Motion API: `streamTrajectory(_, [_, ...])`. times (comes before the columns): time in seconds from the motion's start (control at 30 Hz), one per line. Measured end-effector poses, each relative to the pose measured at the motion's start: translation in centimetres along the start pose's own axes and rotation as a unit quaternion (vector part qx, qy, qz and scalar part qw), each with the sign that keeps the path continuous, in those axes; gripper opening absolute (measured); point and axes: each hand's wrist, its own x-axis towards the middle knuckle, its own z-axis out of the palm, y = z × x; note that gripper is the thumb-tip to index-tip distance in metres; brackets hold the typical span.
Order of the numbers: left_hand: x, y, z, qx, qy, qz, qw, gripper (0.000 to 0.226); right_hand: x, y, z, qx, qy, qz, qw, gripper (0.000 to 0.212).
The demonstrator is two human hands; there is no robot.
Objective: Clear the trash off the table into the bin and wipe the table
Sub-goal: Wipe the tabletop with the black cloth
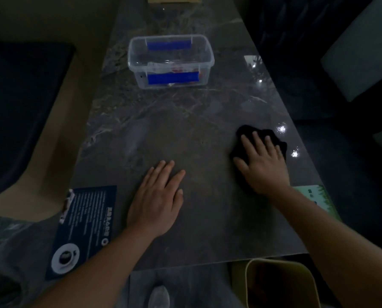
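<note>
The right hand [263, 162] lies flat, fingers spread, pressing a dark cloth [261, 134] onto the grey marbled table [196, 121] at about 3 o'clock from the table's middle; the cloth bunches out beyond the fingertips and under the palm. The left hand [156, 198] rests palm-down with fingers loosely together on bare tabletop at about 7 o'clock, holding nothing, well apart from the right hand. At 12 o'clock stands a clear plastic container [171, 61] with blue strips on its near and far walls and some wrappers inside, too blurred to name. A dark blue printed card [83, 227] showing a coffee cup lies at the table's near-left edge, at 8 o'clock. A pale green card [314, 196] sits at the near-right edge, partly hidden by the right forearm. Below the table's near edge, at 5 o'clock, the yellowish rim of a bin [278, 262] shows, its inside dark
</note>
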Motion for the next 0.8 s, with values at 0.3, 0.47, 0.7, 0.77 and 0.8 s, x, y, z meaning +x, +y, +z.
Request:
streamTrajectory(0.3, [0.1,0.1,-0.3,0.012,0.0,-0.001,1.0,0.052,-8.0,-1.6,3.6,-0.041,0.021,-0.219,0.975,0.074])
streamTrajectory(0.47, [0.2,0.0,-0.2,-0.003,0.01,-0.001,1.0,0.05,-2.5,3.1,0.1,0.01,0.004,0.103,0.995,0.081])
streamTrajectory(0.7, [0.7,-1.0,-2.9,-0.27,-0.03,-0.051,0.961,0.04,-12.3,-6.6,3.8,-0.026,0.018,-0.17,0.985,0.072])
streamTrajectory(0.77, [-0.8,-3.7,-4.5,-0.345,0.023,-0.087,0.934,0.036,-10.1,-5.0,3.2,-0.036,0.033,-0.159,0.986,0.073])
streamTrajectory(0.8, [-2.4,-5.5,-5.1,-0.314,0.063,-0.096,0.942,0.035,-9.3,-4.7,2.8,-0.032,0.031,-0.116,0.992,0.072])
